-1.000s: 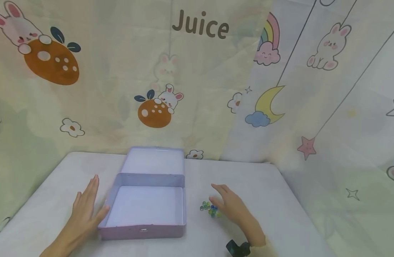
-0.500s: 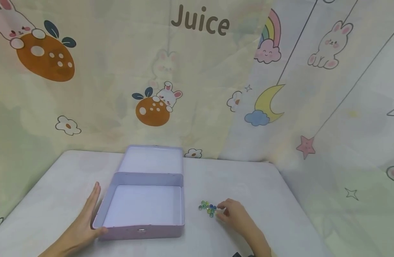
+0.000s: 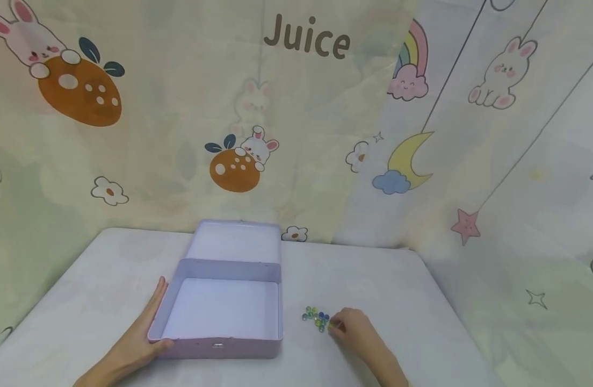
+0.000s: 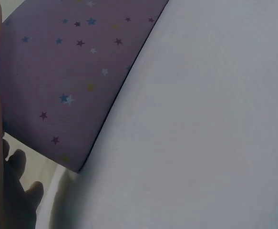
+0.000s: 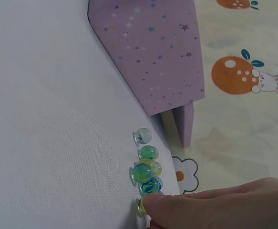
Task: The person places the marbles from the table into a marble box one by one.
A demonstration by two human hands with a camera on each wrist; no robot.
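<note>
An open purple tin box [image 3: 221, 306] sits on a white table [image 3: 393, 285]. The left hand [image 3: 137, 341] rests flat, fingers straight, against the box's left wall. Just right of the box, the right hand [image 3: 352, 329] pinches one marble from a small cluster of glass marbles [image 3: 315, 317].

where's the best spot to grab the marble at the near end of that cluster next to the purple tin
Probably from the right, the open side. The marbles lie touching in a row, so only the end marble's top and outer flanks are free. A fingertip pinch across those flanks suits a small round ball that rolls. The right hand already has fingertips on it; the left hand rests against the tin.
</note>
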